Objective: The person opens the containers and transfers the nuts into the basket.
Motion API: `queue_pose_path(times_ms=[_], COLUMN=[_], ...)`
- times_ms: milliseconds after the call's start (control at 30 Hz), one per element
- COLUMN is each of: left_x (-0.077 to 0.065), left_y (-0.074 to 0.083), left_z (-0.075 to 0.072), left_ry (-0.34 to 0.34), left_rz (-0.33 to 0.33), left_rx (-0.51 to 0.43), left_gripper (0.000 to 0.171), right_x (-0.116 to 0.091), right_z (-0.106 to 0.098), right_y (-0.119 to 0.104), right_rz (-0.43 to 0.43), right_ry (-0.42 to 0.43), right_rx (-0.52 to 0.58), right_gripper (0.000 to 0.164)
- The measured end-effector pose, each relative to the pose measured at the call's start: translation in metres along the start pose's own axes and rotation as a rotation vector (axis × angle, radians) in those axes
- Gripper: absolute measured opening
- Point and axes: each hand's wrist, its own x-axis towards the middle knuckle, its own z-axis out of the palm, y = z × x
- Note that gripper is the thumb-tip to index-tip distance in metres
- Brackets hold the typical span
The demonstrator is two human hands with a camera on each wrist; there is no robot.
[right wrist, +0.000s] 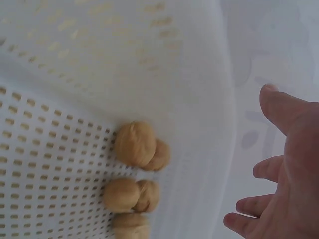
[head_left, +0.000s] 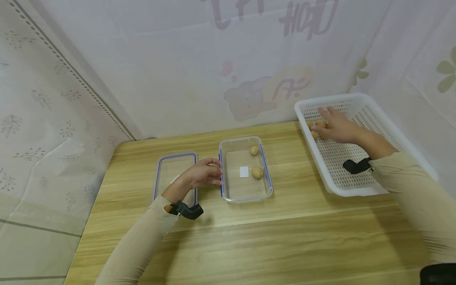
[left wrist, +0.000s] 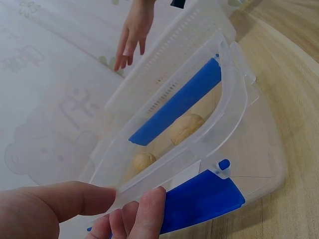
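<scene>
My left hand [head_left: 204,174] is at the left side of a clear plastic container [head_left: 233,194] with blue latches. In the left wrist view, its thumb tip is at the rim and its fingertips are against a blue latch [left wrist: 204,201]. Two walnuts [head_left: 257,172] lie inside the container, near its right wall. Over the far left corner of a white perforated basket [head_left: 356,158], my right hand [head_left: 338,126] has its fingers spread and holds nothing. Several walnuts [right wrist: 134,144] sit below it on the basket floor, close to the wall.
A clear lid [head_left: 171,168] with a blue seal lies left of the container, partly covered by my left hand and wrist. The wooden table [head_left: 249,245] runs back to a printed wall covering [head_left: 171,91]. A small white label [head_left: 244,171] shows on the container.
</scene>
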Motion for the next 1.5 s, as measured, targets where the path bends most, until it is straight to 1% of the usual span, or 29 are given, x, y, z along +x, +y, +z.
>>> queue_pose_path(times_ms=[233,500,733,833,967,1067,1300,1400,1500], left_x=[0.000,0.000,0.000,0.000,0.000,0.000,0.000,-0.001,-0.001], left_y=[0.001,0.003,0.003,0.003,0.003,0.003,0.004,0.003,0.003], left_z=[0.001,0.002,0.001,0.001,0.001,0.001,0.001,0.002,0.002], left_ry=[0.005,0.009,0.012,0.012,0.011,0.011,0.013,0.012,0.012], left_rz=[-0.004,-0.006,-0.006,-0.005,-0.004,-0.003,-0.002,0.001,0.001], left_rx=[-0.006,0.006,0.018,0.017,0.014,0.017,0.021,0.025,0.024], left_gripper=[0.043,0.044,0.047,0.047,0.047,0.047,0.048,0.048,0.047], right_x=[0.002,0.006,0.012,0.016,0.019,0.022,0.033,0.039,0.048], right_z=[0.002,0.003,0.007,0.009,0.010,0.011,0.012,0.012,0.014], right_y=[-0.020,-0.042,-0.054,-0.059,-0.067,-0.072,-0.085,-0.091,-0.096], right_rz=[-0.062,-0.131,-0.216,-0.264,-0.287,-0.273,-0.285,-0.311,-0.359], right_ry=[-0.011,-0.020,0.009,0.012,-0.021,-0.054,-0.083,-0.108,-0.142], right_rx=[-0.013,-0.004,-0.006,0.013,0.067,0.099,0.159,0.189,0.218], right_gripper=[0.086,0.083,0.067,0.060,0.053,0.049,0.040,0.039,0.037])
